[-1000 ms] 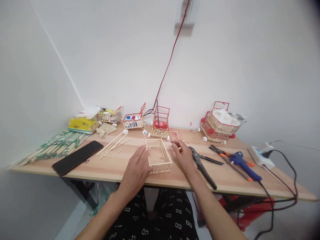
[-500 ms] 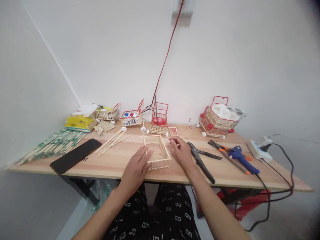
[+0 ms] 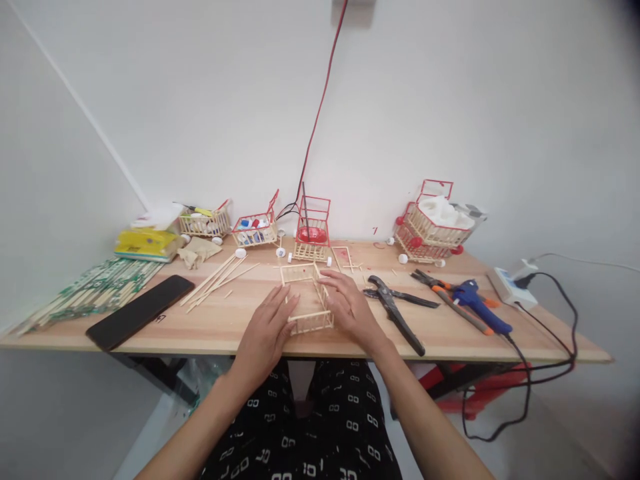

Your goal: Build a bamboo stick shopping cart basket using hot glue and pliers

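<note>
A small basket frame of thin bamboo sticks (image 3: 311, 323) stands near the front edge of the table, with low slatted walls around an open middle. My left hand (image 3: 266, 327) lies along its left side, fingers over the wall and thumb by the near left corner; that wall is largely hidden. From the right, my right hand (image 3: 347, 308) grips the right wall, its fingers reaching over the top rail toward the far corner. Just right of that hand lies a black-handled cutter (image 3: 397, 313).
Loose sticks (image 3: 215, 283) and a phone (image 3: 140, 311) lie left, beside bundled sticks (image 3: 95, 290). Finished miniature carts (image 3: 255, 230) line the wall, one stacked pair (image 3: 433, 230) at right. Pliers (image 3: 460, 303), a blue glue gun (image 3: 480, 305) and a corded power strip (image 3: 513, 287) are right.
My right hand has moved left onto the right wall of the basket frame; before, it was apart from it. My left hand stays at the left side. The view has shifted slightly.
</note>
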`<state>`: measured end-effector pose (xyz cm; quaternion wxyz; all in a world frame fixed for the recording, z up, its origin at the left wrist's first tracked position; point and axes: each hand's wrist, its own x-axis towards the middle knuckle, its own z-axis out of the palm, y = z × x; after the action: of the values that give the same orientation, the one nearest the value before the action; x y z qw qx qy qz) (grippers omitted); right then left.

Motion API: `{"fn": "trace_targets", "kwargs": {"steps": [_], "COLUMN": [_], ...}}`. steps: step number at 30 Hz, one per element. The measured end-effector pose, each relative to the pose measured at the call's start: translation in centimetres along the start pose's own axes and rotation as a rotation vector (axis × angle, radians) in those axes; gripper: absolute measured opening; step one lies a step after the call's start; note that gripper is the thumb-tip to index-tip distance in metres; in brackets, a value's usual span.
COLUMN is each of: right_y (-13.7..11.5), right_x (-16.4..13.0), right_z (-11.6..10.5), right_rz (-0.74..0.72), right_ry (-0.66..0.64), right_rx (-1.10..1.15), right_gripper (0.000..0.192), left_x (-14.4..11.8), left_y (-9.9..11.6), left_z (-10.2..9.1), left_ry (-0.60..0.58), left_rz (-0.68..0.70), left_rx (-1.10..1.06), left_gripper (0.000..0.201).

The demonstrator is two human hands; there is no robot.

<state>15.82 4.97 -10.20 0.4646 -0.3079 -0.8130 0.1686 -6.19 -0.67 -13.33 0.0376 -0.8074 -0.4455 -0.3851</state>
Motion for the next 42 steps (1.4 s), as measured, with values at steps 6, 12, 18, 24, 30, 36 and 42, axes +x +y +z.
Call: {"fn": "trace_targets", "kwargs": {"steps": [6, 12, 18, 24, 30, 36, 42], "right_y": [0.2, 0.2, 0.4, 0.4, 0.6, 0.4, 0.3], "right_x": [0.0, -0.2, -0.2, -0.2, -0.1, -0.2, -0.4], "right_z": [0.2, 0.1, 0.0, 0.0, -0.2, 0.6, 2.9], "right_rz": [0.032, 0.083, 0.105, 0.274, 0.363, 0.435, 0.563], "right_ry": [-0.035, 0.047, 0.148, 0.265, 0.382, 0.391, 0.312], "right_rx": [-0.014, 0.015, 0.053, 0.11, 0.134, 0.177, 0.412], "right_gripper": [0.027, 0.031, 0.029, 0.031, 0.031, 0.035, 0.04], "left_x": [0.3, 0.8, 2.1, 3.3, 3.3, 3.3, 3.0], "left_y": [0.2, 1.1, 1.7, 2.2, 2.2, 2.2, 3.0], "left_z": [-0.2, -0.6, -1.0, -3.3, -3.4, -1.8, -0.8], "left_ry": [0.003, 0.124, 0.212, 0.353, 0.521, 0.554, 0.599], "left_rz": [0.011, 0.002, -0.012, -0.304, -0.695, -0.933, -1.162], "left_rx": [-0.005, 0.028, -0.08, -0.322, -0.963, -1.588, -1.714], "left_gripper": [0.05, 0.03, 0.016, 0.011, 0.018, 0.022, 0.015]}}
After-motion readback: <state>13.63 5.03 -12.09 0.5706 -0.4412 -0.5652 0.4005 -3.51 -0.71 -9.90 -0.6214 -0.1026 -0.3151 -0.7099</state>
